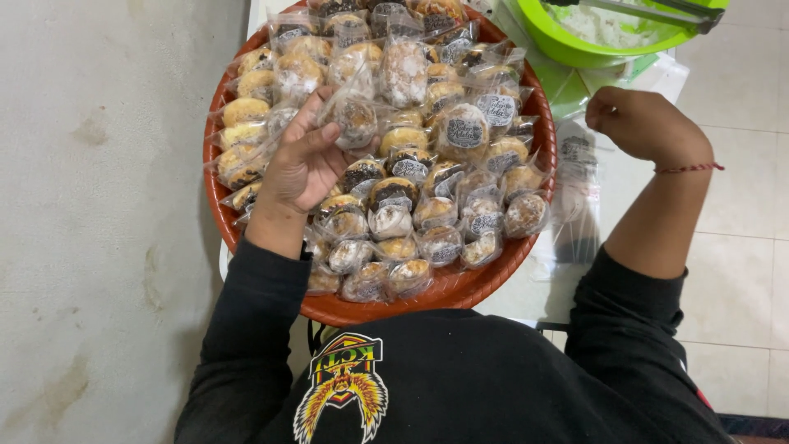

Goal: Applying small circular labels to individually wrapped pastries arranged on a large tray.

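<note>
Wrapped pastry (355,121) pinched in left hand (300,164) over tray (444,292); right hand (641,123) fisted.

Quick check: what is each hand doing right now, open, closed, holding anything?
Left hand: fingers closed on a wrapped pastry above the tray.
Right hand: loose fist, nothing visibly held.

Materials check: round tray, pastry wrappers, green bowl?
Round tray: likely plastic, orange-brown, dull sheen, ridged rim. Pastry wrappers: clear thin plastic film, crinkled and glinting. Green bowl: probably plastic, smooth glossy lime surface. Left hand holds one wrapped pastry.
</note>
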